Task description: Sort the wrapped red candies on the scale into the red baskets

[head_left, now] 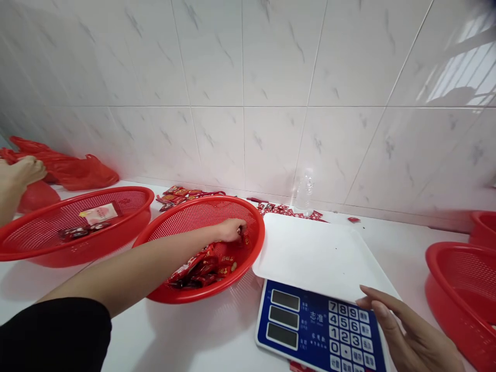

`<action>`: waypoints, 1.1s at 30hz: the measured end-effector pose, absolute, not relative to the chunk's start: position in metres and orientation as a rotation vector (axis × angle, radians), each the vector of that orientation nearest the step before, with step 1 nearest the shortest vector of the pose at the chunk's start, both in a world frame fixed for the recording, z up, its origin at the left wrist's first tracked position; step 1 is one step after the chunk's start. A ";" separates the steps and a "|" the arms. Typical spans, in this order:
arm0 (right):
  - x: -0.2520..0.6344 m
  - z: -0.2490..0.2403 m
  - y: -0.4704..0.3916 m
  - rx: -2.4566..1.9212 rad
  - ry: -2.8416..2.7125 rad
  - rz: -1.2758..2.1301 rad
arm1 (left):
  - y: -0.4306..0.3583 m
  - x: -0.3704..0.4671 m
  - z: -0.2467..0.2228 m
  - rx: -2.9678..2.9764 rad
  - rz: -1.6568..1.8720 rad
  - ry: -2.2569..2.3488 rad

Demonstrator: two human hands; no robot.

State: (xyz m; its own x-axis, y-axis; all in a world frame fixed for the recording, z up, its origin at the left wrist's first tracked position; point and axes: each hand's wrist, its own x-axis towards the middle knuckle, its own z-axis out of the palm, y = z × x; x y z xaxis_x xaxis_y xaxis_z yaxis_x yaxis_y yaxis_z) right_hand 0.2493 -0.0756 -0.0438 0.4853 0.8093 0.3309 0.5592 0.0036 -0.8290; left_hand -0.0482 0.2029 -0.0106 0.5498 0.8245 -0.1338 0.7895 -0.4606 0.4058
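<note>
My left hand [231, 230] reaches into the middle red basket [189, 206], its fingers curled together near the right inner wall; what they hold, if anything, is hidden. Red and dark wrapped packets [203, 271] lie in the bottom of that basket, below my forearm. My right hand [406, 330] is at the right edge of the blue scale [310, 330], fingers extended and apart, with the fingertips by the front edge of the white weighing tray [321, 253]. Nothing lies between those fingers.
Another person's hand [27, 170] is at far left by red plastic bags [77, 168]. The left basket [116, 227] holds a card and dark packets. Red packets [182, 195] and a clear bottle [304, 194] stand along the wall. More red baskets [445, 258] are at right.
</note>
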 end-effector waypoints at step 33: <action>0.254 -0.050 -0.059 -1.618 -1.396 0.211 | 0.174 0.027 0.057 2.396 0.345 1.207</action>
